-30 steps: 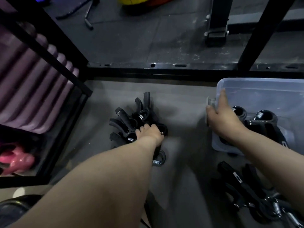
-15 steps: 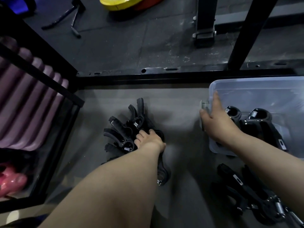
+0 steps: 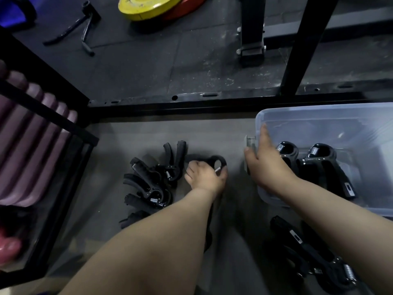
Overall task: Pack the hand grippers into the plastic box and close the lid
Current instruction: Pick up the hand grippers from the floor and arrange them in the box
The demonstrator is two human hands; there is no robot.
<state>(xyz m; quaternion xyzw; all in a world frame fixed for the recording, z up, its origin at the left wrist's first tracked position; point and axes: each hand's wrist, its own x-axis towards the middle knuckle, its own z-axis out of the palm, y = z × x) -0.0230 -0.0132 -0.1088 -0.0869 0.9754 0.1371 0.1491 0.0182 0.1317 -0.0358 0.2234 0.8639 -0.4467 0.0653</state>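
Observation:
A clear plastic box (image 3: 302, 116) stands at the right with two black hand grippers (image 3: 323, 162) inside. My right hand (image 3: 268, 165) rests on the box's left rim, thumb by the side latch and fingers reaching over the edge. My left hand (image 3: 205, 177) grips one black hand gripper (image 3: 217, 162) by its handles, lifted off the floor between the pile and the box. A pile of several black hand grippers (image 3: 153, 182) lies on the grey floor left of that hand. More grippers (image 3: 308, 256) lie at the lower right, in front of the box.
A black metal rack frame (image 3: 53, 116) with purple rolled mats (image 3: 27, 145) stands at the left. A black base bar (image 3: 212, 103) runs behind the box. Beyond it lie a yellow weight plate (image 3: 148, 6) and a black upright (image 3: 253, 28).
My left hand has lifted one gripper out of the pile and moved it right, toward the box. My right hand has stayed on the box rim.

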